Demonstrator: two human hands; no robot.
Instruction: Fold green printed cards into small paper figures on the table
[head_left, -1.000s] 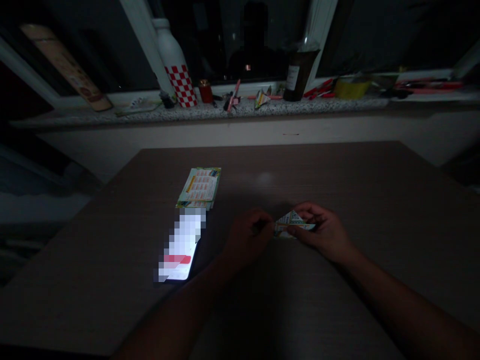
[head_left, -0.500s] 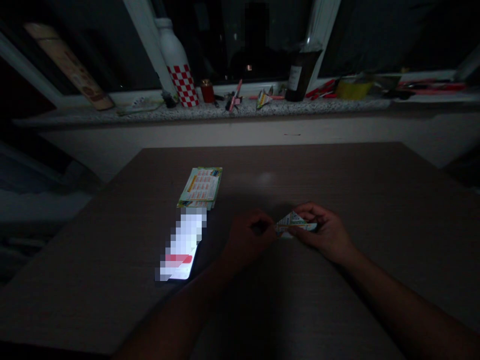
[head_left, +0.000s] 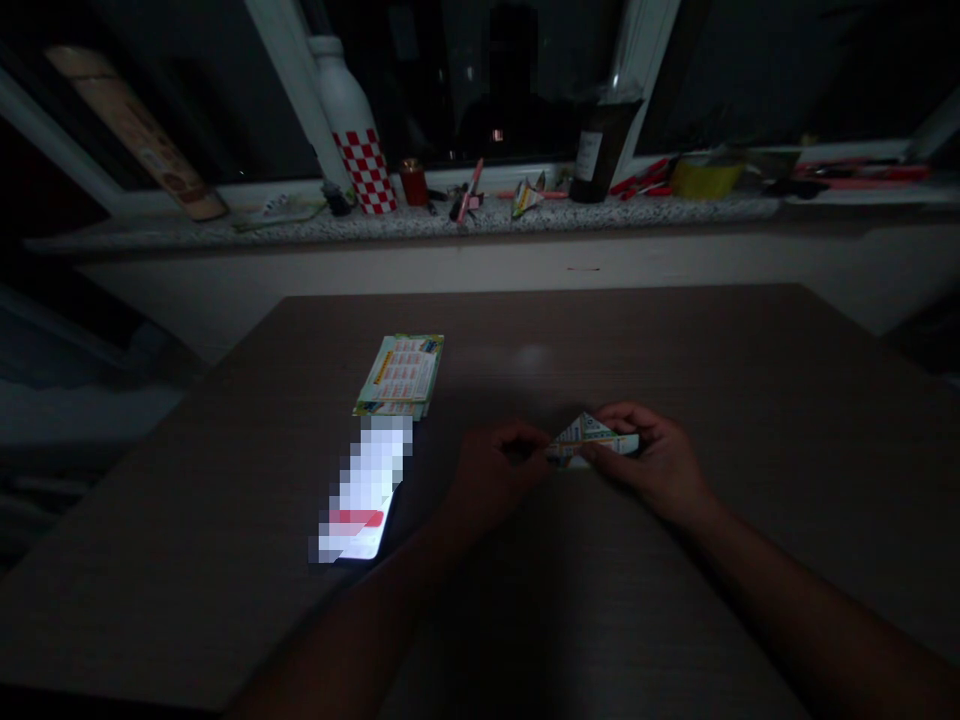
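Observation:
A folded piece of printed paper (head_left: 585, 432), with a pointed peak and a flat strip along its lower side, is held just above the table between both hands. My right hand (head_left: 660, 460) pinches its right part, thumb in front and fingers behind. At its left corner, my left hand (head_left: 504, 468) closes thumb and fingertips on the paper; this hand is dark, and the exact grip is hard to see. Left of the hands lie a small stack of printed sheets (head_left: 401, 370) and, nearer to me, a lit phone (head_left: 367, 490) with a blurred screen.
Beyond the brown table (head_left: 675, 350) runs a speckled windowsill (head_left: 300, 232). On it stand a red-and-white checked bottle (head_left: 364, 150), a tan cylinder (head_left: 139, 135), a small orange-red jar (head_left: 413, 183), a dark pouch (head_left: 596, 155), a small folded paper piece (head_left: 528, 197) and a yellow container (head_left: 705, 178).
The folded paper has risen slightly and its peak and right strip show more. My right thumb has shifted a little upward along it. The phone and stack stay put.

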